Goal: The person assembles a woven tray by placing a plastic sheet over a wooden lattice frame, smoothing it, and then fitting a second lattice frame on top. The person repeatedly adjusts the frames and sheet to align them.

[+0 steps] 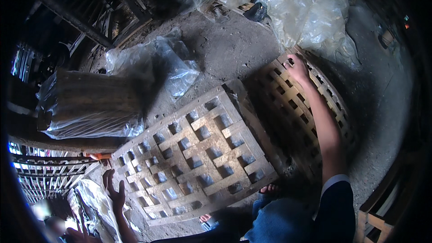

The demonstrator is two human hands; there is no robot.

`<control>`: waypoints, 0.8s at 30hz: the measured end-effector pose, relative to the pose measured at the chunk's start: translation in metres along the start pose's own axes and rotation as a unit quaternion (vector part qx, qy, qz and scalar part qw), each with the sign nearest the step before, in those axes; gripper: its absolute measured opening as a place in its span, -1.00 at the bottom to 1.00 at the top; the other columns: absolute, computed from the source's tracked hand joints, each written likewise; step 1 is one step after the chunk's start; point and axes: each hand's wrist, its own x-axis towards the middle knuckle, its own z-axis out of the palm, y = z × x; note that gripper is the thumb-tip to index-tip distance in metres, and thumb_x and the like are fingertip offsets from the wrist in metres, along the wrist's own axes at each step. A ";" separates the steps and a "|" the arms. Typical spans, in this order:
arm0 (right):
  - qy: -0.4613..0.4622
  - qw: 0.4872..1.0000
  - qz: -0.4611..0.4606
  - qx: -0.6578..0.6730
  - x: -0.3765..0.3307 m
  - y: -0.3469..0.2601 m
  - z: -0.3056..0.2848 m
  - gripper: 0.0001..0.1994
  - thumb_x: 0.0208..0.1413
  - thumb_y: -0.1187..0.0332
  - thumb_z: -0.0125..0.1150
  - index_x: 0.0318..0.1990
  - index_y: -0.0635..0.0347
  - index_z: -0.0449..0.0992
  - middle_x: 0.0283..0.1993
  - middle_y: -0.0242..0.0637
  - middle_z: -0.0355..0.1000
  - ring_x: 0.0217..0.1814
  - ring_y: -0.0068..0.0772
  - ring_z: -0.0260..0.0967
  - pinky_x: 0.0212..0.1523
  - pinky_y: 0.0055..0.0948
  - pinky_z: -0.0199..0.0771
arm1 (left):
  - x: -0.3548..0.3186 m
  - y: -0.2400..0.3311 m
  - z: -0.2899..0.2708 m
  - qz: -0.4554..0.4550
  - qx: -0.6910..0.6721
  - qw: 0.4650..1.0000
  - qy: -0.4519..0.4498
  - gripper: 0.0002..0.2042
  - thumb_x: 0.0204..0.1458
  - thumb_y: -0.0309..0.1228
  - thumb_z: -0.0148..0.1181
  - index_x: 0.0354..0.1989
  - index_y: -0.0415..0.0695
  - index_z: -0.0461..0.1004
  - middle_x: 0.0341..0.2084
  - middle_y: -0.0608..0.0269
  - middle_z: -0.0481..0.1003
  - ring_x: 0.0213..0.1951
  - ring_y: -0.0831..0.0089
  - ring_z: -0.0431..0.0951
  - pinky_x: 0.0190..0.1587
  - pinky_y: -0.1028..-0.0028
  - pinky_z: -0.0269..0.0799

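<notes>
Two baskets woven from flat wood or bamboo slats lie close together in front of me. The nearer woven basket (202, 157) shows its broad lattice side, tilted, with square gaps. To its right is a darker woven basket (281, 85), partly in shadow. My right hand (296, 68) reaches out to this basket's far end, fingers curled around its edge slats. Beside the nearer basket's left edge, my left hand (115, 190) is held up with fingers apart and nothing in it. Just above it, what looks like another person's fingers (100, 156) reach to the basket's corner.
A plastic-wrapped brown stack (92, 103) stands at the left, with a crumpled clear sheet (175, 65) beside it. A large plastic heap (306, 13) lies at the far right. Slatted frames (54, 175) line the left; a wooden crate (378, 220) sits lower right. Another person (58, 225) is lower left.
</notes>
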 end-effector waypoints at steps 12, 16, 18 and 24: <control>-0.172 0.922 0.104 -0.330 0.098 -0.044 0.010 -0.35 0.25 0.08 0.29 0.47 -0.37 0.24 0.63 -0.10 -0.02 0.66 0.05 -0.11 0.52 0.10 0.10 | -0.014 0.022 0.033 -0.047 0.072 0.995 -0.040 -0.48 0.25 -0.13 0.19 0.27 -0.21 0.39 0.27 -0.12 0.35 0.29 -0.13 0.35 0.33 -0.04 0.23; -0.154 0.915 0.140 -0.346 0.115 -0.055 0.019 -0.34 0.22 0.17 0.27 0.47 -0.11 0.24 0.65 -0.14 -0.08 0.64 0.01 -0.05 0.45 0.07 0.25 | -0.020 0.032 0.023 -0.077 0.076 0.992 -0.072 -0.54 0.24 -0.19 0.20 0.22 -0.20 0.43 0.29 -0.10 0.34 0.29 -0.13 0.35 0.29 -0.05 0.27; -0.113 0.917 0.150 -0.351 0.128 -0.033 0.023 -0.29 0.20 0.13 0.31 0.47 0.06 0.23 0.61 -0.13 0.03 0.59 0.01 0.04 0.43 0.09 0.28 | -0.017 0.029 0.030 -0.071 0.059 0.993 -0.074 -0.57 0.25 -0.20 0.18 0.20 -0.18 0.45 0.29 -0.08 0.35 0.27 -0.12 0.36 0.25 -0.04 0.30; -0.006 0.962 0.113 -0.247 0.112 -0.055 0.019 -0.42 0.13 0.31 0.23 0.33 0.24 0.38 0.50 -0.10 0.20 0.46 0.02 0.22 0.38 0.02 0.33 | -0.020 0.019 0.007 -0.051 0.091 0.993 -0.047 -0.56 0.30 -0.13 0.12 0.20 -0.18 0.47 0.31 -0.06 0.35 0.27 -0.07 0.38 0.26 -0.02 0.29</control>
